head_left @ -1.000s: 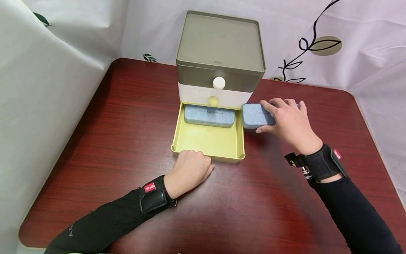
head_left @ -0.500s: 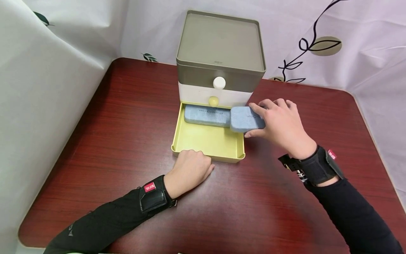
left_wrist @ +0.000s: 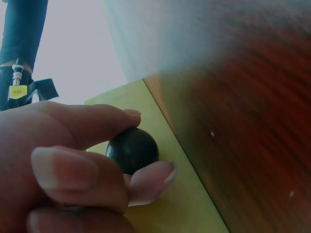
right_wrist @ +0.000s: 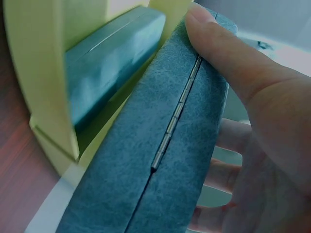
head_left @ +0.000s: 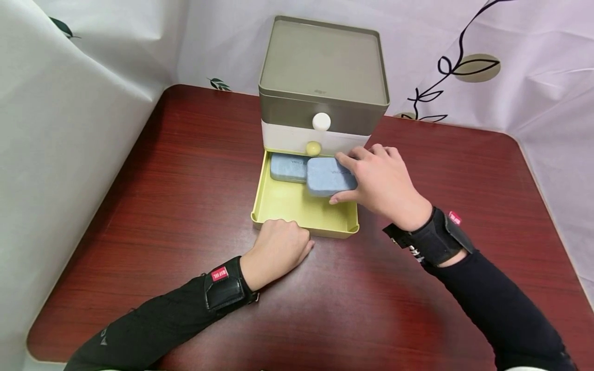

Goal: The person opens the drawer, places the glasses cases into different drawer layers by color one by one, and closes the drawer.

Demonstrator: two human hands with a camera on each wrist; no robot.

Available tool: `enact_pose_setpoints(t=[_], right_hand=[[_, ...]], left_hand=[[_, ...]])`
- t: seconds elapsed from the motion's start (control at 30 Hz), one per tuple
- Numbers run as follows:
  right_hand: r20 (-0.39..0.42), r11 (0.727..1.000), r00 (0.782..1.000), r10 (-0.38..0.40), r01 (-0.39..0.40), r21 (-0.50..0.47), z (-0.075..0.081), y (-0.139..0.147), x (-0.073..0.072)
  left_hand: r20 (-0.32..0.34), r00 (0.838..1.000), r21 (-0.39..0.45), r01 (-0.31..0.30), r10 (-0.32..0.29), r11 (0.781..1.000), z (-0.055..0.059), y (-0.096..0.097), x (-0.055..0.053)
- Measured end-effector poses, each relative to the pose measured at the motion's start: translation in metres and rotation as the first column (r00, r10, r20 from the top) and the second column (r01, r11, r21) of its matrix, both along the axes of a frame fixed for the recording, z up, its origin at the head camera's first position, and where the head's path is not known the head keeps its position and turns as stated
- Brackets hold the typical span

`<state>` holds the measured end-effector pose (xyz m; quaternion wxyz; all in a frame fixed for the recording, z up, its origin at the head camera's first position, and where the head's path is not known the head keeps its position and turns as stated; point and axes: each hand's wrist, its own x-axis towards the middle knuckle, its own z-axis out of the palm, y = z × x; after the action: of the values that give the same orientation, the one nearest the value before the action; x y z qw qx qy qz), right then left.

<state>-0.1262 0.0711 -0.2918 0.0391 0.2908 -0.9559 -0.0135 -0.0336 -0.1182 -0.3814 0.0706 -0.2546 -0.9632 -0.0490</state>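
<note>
My right hand [head_left: 386, 184] grips a blue hinged glasses case [head_left: 325, 178] over the pulled-out yellow drawer [head_left: 290, 206]. Its metal hinge shows along the side in the right wrist view, with the thumb [right_wrist: 218, 41] on one face and the fingers on the other. A second blue glasses case [head_left: 285, 167] lies at the back of the drawer, partly covered by the held one. At the drawer's front, my left hand [head_left: 280, 248] pinches a dark round knob [left_wrist: 132, 150] between thumb and finger; the head view hides that knob.
The drawer belongs to a small stacked chest [head_left: 320, 62] with a grey-green top and a white middle tier. A white knob [head_left: 321, 121] and a yellow knob [head_left: 313, 149] stick out above the drawer. A white patterned cloth [head_left: 223, 41] hangs behind the dark red table [head_left: 195, 165].
My right hand has carried its glasses case leftward from beside the drawer to above it, now covering part of the other case. The left hand and drawer have stayed still.
</note>
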Motion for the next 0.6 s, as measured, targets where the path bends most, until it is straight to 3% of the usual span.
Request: enact_pose_setpoints(t=[0.6], right_hand=[[0.101,0.998,0.993,0.054,-0.056,0.008,-0.006,-0.042,0.002]], left_hand=[[-0.033,0.999,-0.005,0.008,-0.008,1.0,-0.001,-0.001,0.0]])
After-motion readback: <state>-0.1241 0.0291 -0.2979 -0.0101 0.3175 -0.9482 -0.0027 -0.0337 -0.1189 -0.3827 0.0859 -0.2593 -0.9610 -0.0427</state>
